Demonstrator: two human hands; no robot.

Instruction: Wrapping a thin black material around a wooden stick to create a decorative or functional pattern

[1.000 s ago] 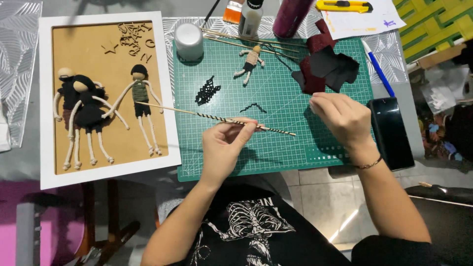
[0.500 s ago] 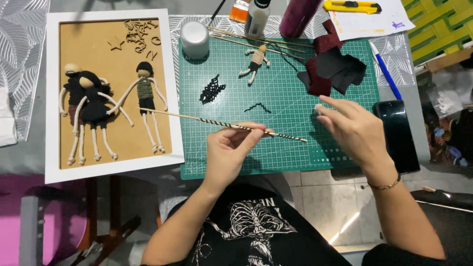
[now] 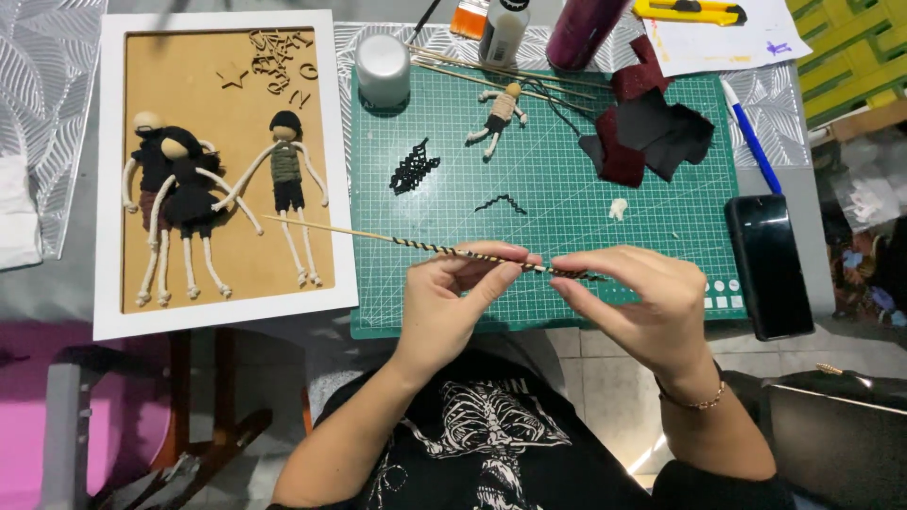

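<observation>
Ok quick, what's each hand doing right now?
Left hand: closed, fingers pinching the thin wooden stick wound with black thread.
Right hand: closed, fingers pinching the stick's other end.

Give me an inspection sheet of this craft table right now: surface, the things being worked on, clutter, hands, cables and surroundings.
Surface: green cutting mat on a patterned table.
Job's things: thin wooden stick, partly wrapped in black spiral cord, held level over the mat.
Clutter: white frame with three cord dolls, small doll, black and dark red fabric scraps, white jar, blue pen, black phone, yellow cutter.
Grippers: left hand and right hand both pinch the stick.
Cables: nothing seen.
Surroundings: tiled floor, pink stool at lower left.
</observation>
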